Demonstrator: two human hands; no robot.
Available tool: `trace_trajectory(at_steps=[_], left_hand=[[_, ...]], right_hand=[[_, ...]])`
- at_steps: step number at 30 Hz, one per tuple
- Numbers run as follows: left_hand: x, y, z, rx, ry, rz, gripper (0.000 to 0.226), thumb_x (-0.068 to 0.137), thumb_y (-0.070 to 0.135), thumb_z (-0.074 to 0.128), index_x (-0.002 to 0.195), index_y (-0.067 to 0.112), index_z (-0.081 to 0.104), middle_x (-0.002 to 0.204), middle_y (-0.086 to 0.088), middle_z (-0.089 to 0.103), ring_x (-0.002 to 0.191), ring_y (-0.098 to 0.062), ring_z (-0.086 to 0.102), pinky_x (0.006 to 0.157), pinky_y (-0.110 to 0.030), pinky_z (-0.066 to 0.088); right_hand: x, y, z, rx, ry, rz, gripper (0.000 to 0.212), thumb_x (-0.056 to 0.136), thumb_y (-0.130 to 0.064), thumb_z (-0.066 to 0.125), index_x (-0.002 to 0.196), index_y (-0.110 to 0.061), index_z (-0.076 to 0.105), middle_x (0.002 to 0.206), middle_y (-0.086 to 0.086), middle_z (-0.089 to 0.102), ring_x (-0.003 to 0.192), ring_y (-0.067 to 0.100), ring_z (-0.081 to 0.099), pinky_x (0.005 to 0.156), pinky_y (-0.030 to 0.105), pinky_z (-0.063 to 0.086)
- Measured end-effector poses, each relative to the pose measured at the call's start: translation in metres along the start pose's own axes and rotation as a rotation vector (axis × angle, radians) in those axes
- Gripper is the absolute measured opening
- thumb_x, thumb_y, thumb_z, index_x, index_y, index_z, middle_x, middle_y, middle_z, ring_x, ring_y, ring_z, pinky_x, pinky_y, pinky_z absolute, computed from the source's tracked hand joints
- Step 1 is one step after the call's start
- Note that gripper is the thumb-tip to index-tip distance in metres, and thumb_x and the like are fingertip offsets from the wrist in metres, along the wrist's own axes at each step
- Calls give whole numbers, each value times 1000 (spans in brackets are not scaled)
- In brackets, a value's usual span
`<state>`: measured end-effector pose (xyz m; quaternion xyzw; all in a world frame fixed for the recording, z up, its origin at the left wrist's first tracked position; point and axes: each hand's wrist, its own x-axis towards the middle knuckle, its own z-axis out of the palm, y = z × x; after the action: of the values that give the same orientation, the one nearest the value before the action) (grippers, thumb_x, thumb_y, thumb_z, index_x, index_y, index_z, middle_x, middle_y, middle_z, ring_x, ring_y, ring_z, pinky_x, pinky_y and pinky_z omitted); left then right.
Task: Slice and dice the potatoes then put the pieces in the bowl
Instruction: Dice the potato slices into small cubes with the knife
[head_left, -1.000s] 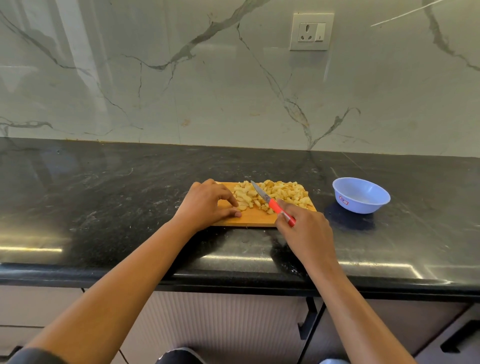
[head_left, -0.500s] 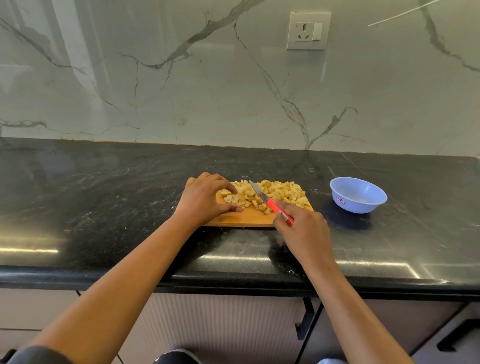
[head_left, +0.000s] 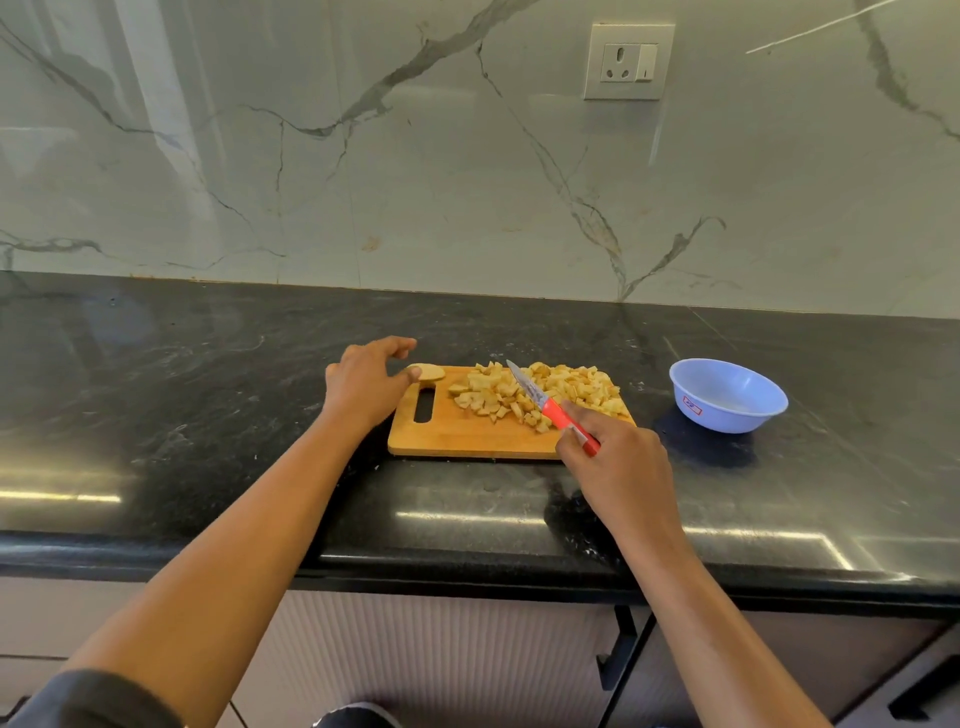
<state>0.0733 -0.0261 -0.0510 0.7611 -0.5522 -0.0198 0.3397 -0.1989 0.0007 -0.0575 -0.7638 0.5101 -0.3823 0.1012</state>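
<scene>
A wooden cutting board lies on the black counter with a heap of diced potato pieces on its far right half. A potato slice rests at the board's far left corner. My left hand hovers at that corner, fingers loosely curled, thumb tip touching the slice. My right hand grips the red handle of a small knife whose blade points up-left over the diced heap. A light blue bowl stands to the right of the board; it looks empty.
The black stone counter stretches wide on both sides, with its front edge near me. A marble backsplash with a wall socket rises behind. Cabinet fronts with dark handles sit below.
My left hand has left the diced potato and moved left and back to the board's far corner, uncovering the board's handle slot. The knife hand has stayed in place.
</scene>
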Motion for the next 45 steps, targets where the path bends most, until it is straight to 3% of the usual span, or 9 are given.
trace_trajectory(at_steps=[6,14,19,23,26,32,39,42,45], left_hand=[[14,9,12,241,-194,70,45,95,42,52,138,39,42,135,5,54,130,-20,42,104,-41,30],[20,4,8,-57,-274,52,51,91,25,63,138,26,46,136,0,54,127,-18,48,106,-34,34],[18,1,3,-60,-144,55,53,84,29,71,133,24,52,122,3,61,113,-13,54,93,-26,39],[8,1,-8,-286,42,-11,46,83,23,73,126,23,58,114,6,62,100,-8,57,85,-21,43],[-11,9,-18,-383,-28,33,42,83,20,72,123,28,59,115,11,61,103,-5,56,91,-23,45],[-50,27,-20,-195,-355,276,42,86,19,69,123,34,57,117,20,59,105,7,54,96,-17,37],[-56,20,-18,-53,-190,185,36,89,38,62,125,34,58,113,12,63,113,-11,55,102,-30,37],[-58,25,-14,208,-140,220,51,81,65,56,125,37,57,112,11,60,116,-13,49,102,-36,30],[-57,34,-7,302,-148,251,61,80,71,51,129,35,54,120,11,60,117,-13,48,99,-36,31]], right_hand=[[3,2,1,9,1,-3,35,93,-29,55,127,-29,59,62,-12,59,47,9,43,47,17,30],[2,2,1,13,6,-3,34,92,-27,54,126,-29,60,53,-15,49,45,9,39,47,16,26],[1,1,1,18,10,-4,35,93,-29,55,128,-28,58,59,-16,54,46,7,41,49,15,26],[1,0,-1,20,7,-4,36,93,-29,55,129,-27,57,59,-17,51,48,7,43,50,14,27],[0,-1,-2,18,7,-1,36,94,-30,54,129,-26,57,57,-20,47,48,6,41,50,14,26],[-1,-1,-2,42,2,3,36,93,-28,55,128,-25,59,59,-14,54,47,8,42,49,18,30],[-3,0,-2,33,2,-14,35,92,-28,55,127,-27,59,59,-15,54,47,9,41,48,19,34],[-3,2,0,26,6,-23,34,92,-28,54,126,-28,61,68,-10,64,48,9,43,51,26,43],[-3,1,1,9,0,-40,34,92,-29,54,125,-29,61,67,-9,64,47,9,42,49,23,40]])
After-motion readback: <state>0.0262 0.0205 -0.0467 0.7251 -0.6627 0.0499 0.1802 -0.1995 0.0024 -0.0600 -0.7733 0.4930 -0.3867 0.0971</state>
